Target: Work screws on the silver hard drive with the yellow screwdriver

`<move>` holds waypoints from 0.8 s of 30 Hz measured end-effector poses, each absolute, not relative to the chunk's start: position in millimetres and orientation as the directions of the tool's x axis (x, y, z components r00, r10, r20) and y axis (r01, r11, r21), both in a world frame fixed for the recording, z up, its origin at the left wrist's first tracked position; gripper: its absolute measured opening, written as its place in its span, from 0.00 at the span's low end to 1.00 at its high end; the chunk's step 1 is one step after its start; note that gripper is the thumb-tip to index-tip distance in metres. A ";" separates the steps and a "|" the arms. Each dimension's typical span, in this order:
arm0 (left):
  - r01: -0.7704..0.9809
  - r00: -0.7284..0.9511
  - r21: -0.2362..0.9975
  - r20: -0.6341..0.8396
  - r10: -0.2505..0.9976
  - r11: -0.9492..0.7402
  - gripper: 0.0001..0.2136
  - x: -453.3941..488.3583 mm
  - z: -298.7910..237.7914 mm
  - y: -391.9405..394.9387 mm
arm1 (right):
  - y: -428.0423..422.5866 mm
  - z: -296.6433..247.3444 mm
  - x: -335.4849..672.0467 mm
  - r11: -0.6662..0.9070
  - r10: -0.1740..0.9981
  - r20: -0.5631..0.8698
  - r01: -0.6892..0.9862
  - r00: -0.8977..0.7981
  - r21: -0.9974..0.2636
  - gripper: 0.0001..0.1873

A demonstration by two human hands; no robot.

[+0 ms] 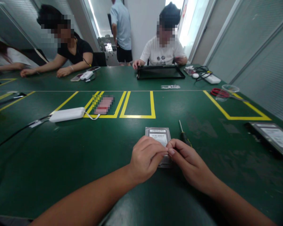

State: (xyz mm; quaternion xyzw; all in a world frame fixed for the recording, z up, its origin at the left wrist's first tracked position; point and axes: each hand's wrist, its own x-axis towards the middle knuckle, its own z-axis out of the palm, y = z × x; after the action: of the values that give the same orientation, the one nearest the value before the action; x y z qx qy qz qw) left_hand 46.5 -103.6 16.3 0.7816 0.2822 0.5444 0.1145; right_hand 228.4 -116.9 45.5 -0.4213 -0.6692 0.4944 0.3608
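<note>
A small hard drive lies label up on the green table, partly hidden beneath my hands. Above its right side my left hand is closed in a pinch, its fingertips meeting those of my right hand. My right hand is pinched too, thumb against forefinger. Whatever sits between the fingertips is too small or too hidden to make out. Just beyond my right hand a screwdriver with a dark handle rests on the table, its metal shaft pointing away from me.
A larger hard drive lies at the right. Yellow tape outlines mark the table. A white power strip and a phone are at left. Across the table a person holds a black frame; other people sit left.
</note>
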 end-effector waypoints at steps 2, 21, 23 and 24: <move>0.333 0.252 0.476 0.787 0.563 -0.814 0.03 47.3 17.5 -103.8 | -117.1 45.1 228.5 0.164 0.922 0.071 0.218 -0.380 -0.962 0.15; 0.362 0.172 0.566 0.740 0.650 -0.740 0.02 49.9 18.5 -107.8 | -116.8 41.2 228.8 0.072 0.921 0.004 0.160 -0.390 -0.985 0.16; 0.364 0.199 0.557 0.736 0.647 -0.746 0.02 50.0 19.0 -107.1 | -117.1 41.1 228.5 0.098 0.925 0.024 0.177 -0.380 -0.979 0.15; 0.361 0.218 0.550 0.736 0.641 -0.753 0.02 50.0 19.3 -106.6 | -117.2 40.9 228.3 0.115 0.926 0.037 0.189 -0.375 -0.975 0.15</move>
State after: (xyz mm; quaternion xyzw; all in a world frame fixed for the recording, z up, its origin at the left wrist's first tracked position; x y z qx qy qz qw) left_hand 50.0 -106.6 19.3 0.7691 0.3257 0.5340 0.1313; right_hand 228.3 -117.2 40.9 -0.4266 -0.6536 0.5102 0.3613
